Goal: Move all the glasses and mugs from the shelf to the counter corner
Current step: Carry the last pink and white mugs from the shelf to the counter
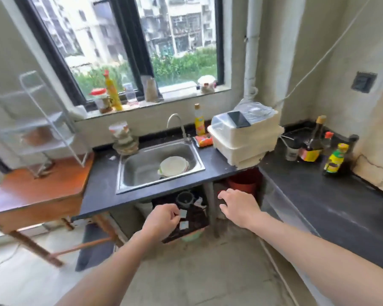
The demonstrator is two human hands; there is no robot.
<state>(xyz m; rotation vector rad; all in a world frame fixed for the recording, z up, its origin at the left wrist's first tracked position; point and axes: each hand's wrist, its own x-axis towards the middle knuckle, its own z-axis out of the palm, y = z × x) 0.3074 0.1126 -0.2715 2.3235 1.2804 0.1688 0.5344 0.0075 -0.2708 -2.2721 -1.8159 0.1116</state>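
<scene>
**Two empty hands held out by the sink**

Nothing is held. The left hand (164, 217) is curled loosely; the right hand (239, 206) is spread wide. A clear glass (291, 151) is seen in the counter corner (301, 173), beside bottles (335, 159). The white shelf (42, 122) stands far left; its contents are too blurry to tell.
</scene>
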